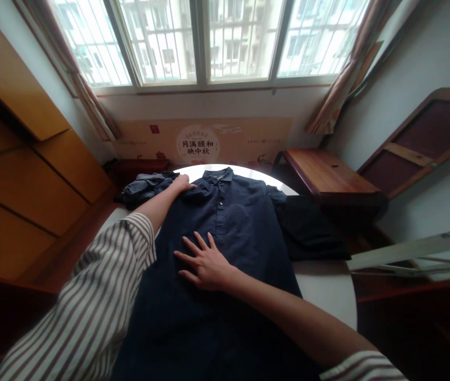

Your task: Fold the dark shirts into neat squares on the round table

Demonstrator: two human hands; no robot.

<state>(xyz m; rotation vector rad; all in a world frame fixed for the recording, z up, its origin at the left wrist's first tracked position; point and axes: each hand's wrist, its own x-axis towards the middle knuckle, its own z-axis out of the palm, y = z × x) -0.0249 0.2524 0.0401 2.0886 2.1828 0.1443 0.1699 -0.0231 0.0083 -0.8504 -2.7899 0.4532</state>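
Observation:
A dark navy button-up shirt (244,227) lies front up on a white round table (328,296), its collar at the far edge and its lower part towards me. Reaching forward, my left hand (182,183) is closed on the fabric by the shirt's left shoulder; its fingertips are partly hidden. My right hand (208,267) rests flat on the shirt front with its fingers spread, just left of the button line and below the chest.
Crumpled dark clothes (141,188) are heaped at the table's far left. A folded black garment (312,227) lies on the right side. Beyond the table are a wooden desk (328,172), a printed banner (249,135) and windows; yellow cabinets (62,180) stand at left.

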